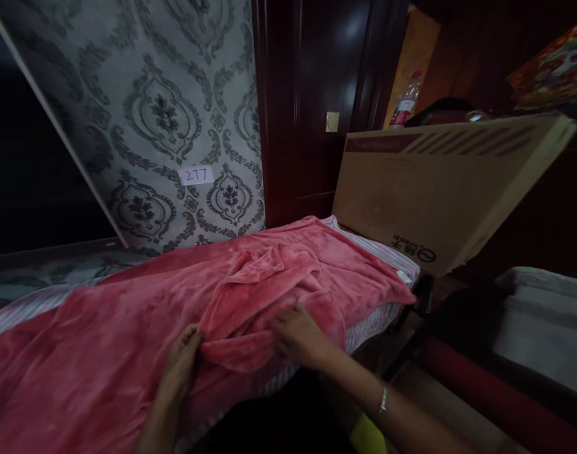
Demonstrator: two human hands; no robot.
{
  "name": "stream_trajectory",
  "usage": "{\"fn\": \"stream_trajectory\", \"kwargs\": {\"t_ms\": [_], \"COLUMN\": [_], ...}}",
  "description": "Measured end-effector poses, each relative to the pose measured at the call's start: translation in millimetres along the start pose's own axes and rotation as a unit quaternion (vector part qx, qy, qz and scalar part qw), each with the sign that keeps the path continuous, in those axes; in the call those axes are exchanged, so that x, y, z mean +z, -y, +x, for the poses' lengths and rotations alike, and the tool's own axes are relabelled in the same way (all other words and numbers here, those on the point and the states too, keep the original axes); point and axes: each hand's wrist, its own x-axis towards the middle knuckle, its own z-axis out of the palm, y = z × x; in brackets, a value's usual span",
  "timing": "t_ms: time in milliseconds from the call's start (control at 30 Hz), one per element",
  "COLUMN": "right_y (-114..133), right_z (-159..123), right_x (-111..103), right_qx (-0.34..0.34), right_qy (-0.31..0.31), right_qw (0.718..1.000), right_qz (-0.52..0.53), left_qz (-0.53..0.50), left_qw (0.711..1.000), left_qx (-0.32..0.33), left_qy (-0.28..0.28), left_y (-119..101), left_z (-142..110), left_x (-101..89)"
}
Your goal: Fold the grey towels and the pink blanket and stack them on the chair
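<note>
A pink plush blanket (103, 328) lies spread over a long narrow surface, with a loose bunch of folds near its middle. My left hand (184, 356) pinches the blanket at the left edge of this bunch, thumb and fingers together. On the right side of the folds, my right hand (300, 334) is closed on the same fabric, its fingertips partly sunk in the pile. A bracelet (383, 399) circles my right wrist. Under the blanket, a striped sheet (387, 249) shows along the edges.
Behind the surface are a patterned wall (174, 75) with a "277" label (196, 175) and a dark wooden door (307, 75). A large cardboard box (402, 189) leans at the right, near a plastic bottle (406, 104). A dark screen (33, 157) stands at the left.
</note>
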Motion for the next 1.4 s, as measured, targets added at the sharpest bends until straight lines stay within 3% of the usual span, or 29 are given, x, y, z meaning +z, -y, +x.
{"fn": "stream_trajectory", "kwargs": {"t_ms": [67, 133, 200, 233, 333, 400, 467, 567, 700, 867, 967, 1100, 1200, 1400], "right_y": [-33, -67, -97, -111, -141, -153, -160, -162, -151, -116, -90, -70, -70, -86], "right_z": [-14, -27, -36, -38, -40, -39, -40, -47, -52, -37, -16, 21, 42, 54], "right_x": [-3, -1, 5, 10, 23, 31, 37, 41, 37, 0, -36, -67, -69, -62], "right_qx": [0.028, 0.054, 0.085, 0.102, 0.15, 0.183, 0.213, 0.244, 0.247, 0.189, 0.117, 0.028, -0.001, -0.006], "right_qy": [-0.021, -0.068, -0.126, -0.152, -0.198, -0.204, -0.21, -0.245, -0.293, -0.376, -0.378, -0.362, -0.368, -0.367], "right_qw": [0.999, 0.996, 0.988, 0.983, 0.968, 0.96, 0.949, 0.918, 0.868, 0.828, 0.851, 0.878, 0.877, 0.895], "right_qz": [-0.012, -0.008, 0.003, 0.01, 0.035, 0.062, 0.103, 0.196, 0.315, 0.371, 0.346, 0.311, 0.308, 0.254], "left_qz": [0.019, 0.099, 0.21, 0.257, 0.337, 0.367, 0.379, 0.37, 0.328, 0.235, 0.187, 0.056, -0.069, -0.133], "left_qw": [1.0, 0.99, 0.957, 0.938, 0.89, 0.865, 0.852, 0.854, 0.872, 0.912, 0.923, 0.94, 0.941, 0.953], "left_qx": [0.021, 0.075, 0.16, 0.205, 0.306, 0.332, 0.338, 0.341, 0.337, 0.32, 0.316, 0.263, 0.199, 0.147], "left_qy": [-0.01, -0.069, -0.117, -0.111, 0.009, 0.085, 0.122, 0.134, 0.135, 0.107, 0.115, 0.211, 0.266, 0.227], "left_y": [1, -5, -18, -26, -55, -69, -78, -82, -83, -94, -106, -118, -120, -112], "left_z": [7, 17, 27, 32, 47, 57, 67, 82, 95, 95, 82, 54, 37, 30], "left_x": [-1.2, 1.2, 11.3, 20.1, 60.1, 92.2, 121.2, 150.5, 166.6, 172.0, 171.5, 169.6, 169.5, 171.2]}}
